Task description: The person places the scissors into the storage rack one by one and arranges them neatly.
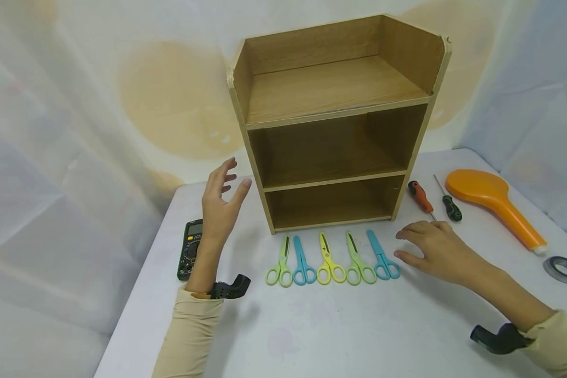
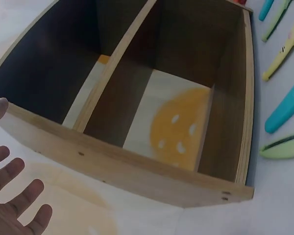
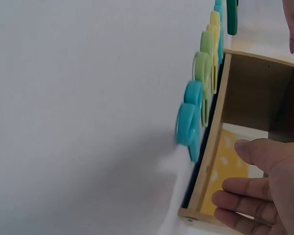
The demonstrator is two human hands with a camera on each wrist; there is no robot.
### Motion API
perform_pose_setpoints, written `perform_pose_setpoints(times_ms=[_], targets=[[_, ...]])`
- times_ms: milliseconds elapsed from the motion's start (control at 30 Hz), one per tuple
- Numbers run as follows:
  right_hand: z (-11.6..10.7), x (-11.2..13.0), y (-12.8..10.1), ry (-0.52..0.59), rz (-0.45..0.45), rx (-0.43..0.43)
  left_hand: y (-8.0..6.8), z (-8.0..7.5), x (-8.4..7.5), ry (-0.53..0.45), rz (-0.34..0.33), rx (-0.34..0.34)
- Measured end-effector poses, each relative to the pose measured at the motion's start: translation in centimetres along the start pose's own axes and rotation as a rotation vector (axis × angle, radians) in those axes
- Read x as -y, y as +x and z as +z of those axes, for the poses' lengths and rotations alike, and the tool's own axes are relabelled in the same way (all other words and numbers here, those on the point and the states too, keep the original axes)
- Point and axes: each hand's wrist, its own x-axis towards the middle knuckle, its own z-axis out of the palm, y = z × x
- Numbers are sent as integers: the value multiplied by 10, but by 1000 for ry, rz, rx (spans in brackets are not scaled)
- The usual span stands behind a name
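A wooden shelf (image 1: 335, 113) with three levels stands at the back of the white table. To its left my left hand (image 1: 219, 210) is raised, fingers loosely bent and holding nothing; in the left wrist view its fingers (image 2: 24, 196) are spread beside the shelf's side panel (image 2: 122, 161). My right hand (image 1: 439, 252) hovers at the right with nothing in its grasp, near the blue scissors (image 1: 382, 260). A row of scissors lies in front of the shelf: green scissors (image 1: 282, 265), another blue pair (image 1: 302, 265), yellow scissors (image 1: 329, 262) and another green pair (image 1: 357, 262).
A multimeter (image 1: 189, 252) lies behind my left forearm. On the right are an orange-handled screwdriver (image 1: 420, 197), a dark green-handled screwdriver (image 1: 450, 206), an orange paddle-shaped object (image 1: 493, 197) and a roll of tape (image 1: 564, 269). Patterned white cloth (image 1: 66, 210) hangs around the table.
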Motion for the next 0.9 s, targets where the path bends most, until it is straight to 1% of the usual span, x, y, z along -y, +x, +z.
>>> perform_pose_setpoints(times_ms=[133,300,500,700,833,900], targets=[[5,4,1,20,-13,28,1,5,0,-20,11,-19],[9,6,0,23,-4,58,1,17,1,-34,35,-26],[16,6,-2,18,-20,45,0,29,3,-67,38,-49],[22,7,-17,23,-32,70,-7,41,1,-85,34,-31],[26,6,-20,24,-42,35,-3,46,-4,-121,36,-36],[27,8,-20,14,-30,17,0,49,-6,-147,42,-44]])
